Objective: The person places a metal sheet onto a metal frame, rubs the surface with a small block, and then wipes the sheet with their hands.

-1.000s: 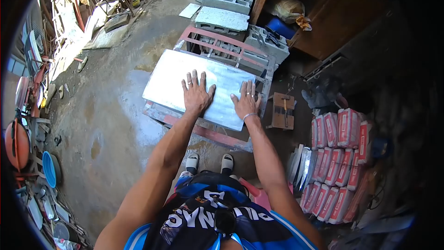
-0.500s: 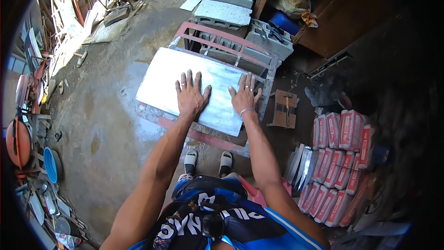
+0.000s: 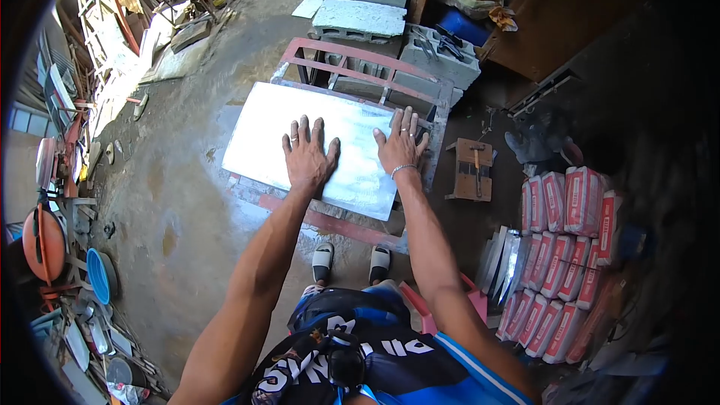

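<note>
A flat, shiny silver-white metal sheet (image 3: 259, 131) lies across a frame of reddish and grey bars (image 3: 334, 226). My left hand (image 3: 307, 157) rests palm down on the middle of the sheet, its fingers spread. Over the sheet's right edge lies my right hand (image 3: 401, 144), also flat with fingers apart; a ring and a bracelet show on it. Neither hand grips anything. The open bars of the frame show beyond the sheet's far edge.
Concrete blocks (image 3: 360, 19) stand behind the frame, with dark tools (image 3: 448, 46) on one. To the right are a small wooden stool (image 3: 463, 169) carrying a hammer (image 3: 477, 165), and stacked red-and-white bags (image 3: 559, 255). A blue basin (image 3: 100, 275) and scrap line the left.
My right hand has slid slightly right and outward along the sheet's edge. My left hand stays in nearly the same place on the sheet. The camera view has shifted a little.
</note>
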Demonstrator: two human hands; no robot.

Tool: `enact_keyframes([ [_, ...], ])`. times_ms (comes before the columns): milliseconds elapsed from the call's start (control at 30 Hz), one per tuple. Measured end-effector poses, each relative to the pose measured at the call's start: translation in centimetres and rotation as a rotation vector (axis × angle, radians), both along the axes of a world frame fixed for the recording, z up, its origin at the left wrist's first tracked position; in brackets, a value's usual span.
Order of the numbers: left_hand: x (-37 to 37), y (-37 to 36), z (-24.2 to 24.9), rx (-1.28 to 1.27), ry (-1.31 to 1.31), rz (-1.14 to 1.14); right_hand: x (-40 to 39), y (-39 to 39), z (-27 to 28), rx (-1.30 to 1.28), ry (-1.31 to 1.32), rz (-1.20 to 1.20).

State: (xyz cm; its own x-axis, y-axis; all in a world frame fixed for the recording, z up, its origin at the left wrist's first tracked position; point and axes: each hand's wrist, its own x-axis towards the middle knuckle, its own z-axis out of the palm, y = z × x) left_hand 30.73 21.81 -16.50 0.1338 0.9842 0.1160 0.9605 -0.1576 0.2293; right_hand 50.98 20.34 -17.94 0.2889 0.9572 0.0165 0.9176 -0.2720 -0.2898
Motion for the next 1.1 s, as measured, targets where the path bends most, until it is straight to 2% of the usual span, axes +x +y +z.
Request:
enact_keyframes([
  [67, -0.1, 0.5, 0.0, 0.01, 0.005, 0.004, -1.3, -2.2, 0.6, -0.019, 0.015, 0.019],
  [167, -0.1, 0.7, 0.4, -0.025, 0.003, 0.013, -5.1, -11.7, 1.0, -0.138, 0.051, 0.125],
  [200, 0.0, 0.6, 0.3, -0.054, 0.006, 0.022, -4.8, -12.1, 1.4, -0.14, 0.049, 0.126],
  [267, 0.3, 0.9, 0.4, -0.028, 0.002, 0.025, -4.1, -12.2, 2.1, -0.219, 0.054, 0.154],
  [333, -0.1, 0.3, 0.1, -0.017, 0.011, 0.009, -1.6, -6.5, 0.8, -0.005, -0.022, 0.083],
  [400, 0.2, 0.6, 0.2, -0.01, -0.003, 0.016, 0.5, -0.8, 0.9, -0.012, 0.029, 0.0],
  [467, 0.1, 0.2, 0.4, -0.011, 0.005, 0.006, 0.3, -0.5, 0.4, 0.005, -0.004, 0.02],
  [600, 0.1, 0.6, 0.7, -0.049, 0.024, 0.025, -3.5, -11.1, 0.9, -0.07, 0.043, 0.069],
  [667, 0.1, 0.5, 0.8, -0.046, 0.024, 0.021, -4.0, -13.9, 1.3, -0.155, 0.045, 0.167],
  [833, 0.2, 0.5, 0.6, -0.037, 0.027, 0.018, 1.2, -0.7, 0.3, -0.001, 0.043, 0.049],
  [933, 0.3, 0.7, 0.7, -0.007, 0.022, 0.01, -0.1, -1.1, 0.1, 0.02, 0.033, 0.047],
  [1033, 0.0, 0.6, 0.0, 0.047, -0.003, 0.024, -3.9, -9.9, 0.7, -0.104, 0.066, 0.169],
  [1100, 0.0, 0.5, 0.1, 0.046, -0.004, 0.021, -4.4, -11.6, 1.0, -0.155, 0.071, 0.224],
])
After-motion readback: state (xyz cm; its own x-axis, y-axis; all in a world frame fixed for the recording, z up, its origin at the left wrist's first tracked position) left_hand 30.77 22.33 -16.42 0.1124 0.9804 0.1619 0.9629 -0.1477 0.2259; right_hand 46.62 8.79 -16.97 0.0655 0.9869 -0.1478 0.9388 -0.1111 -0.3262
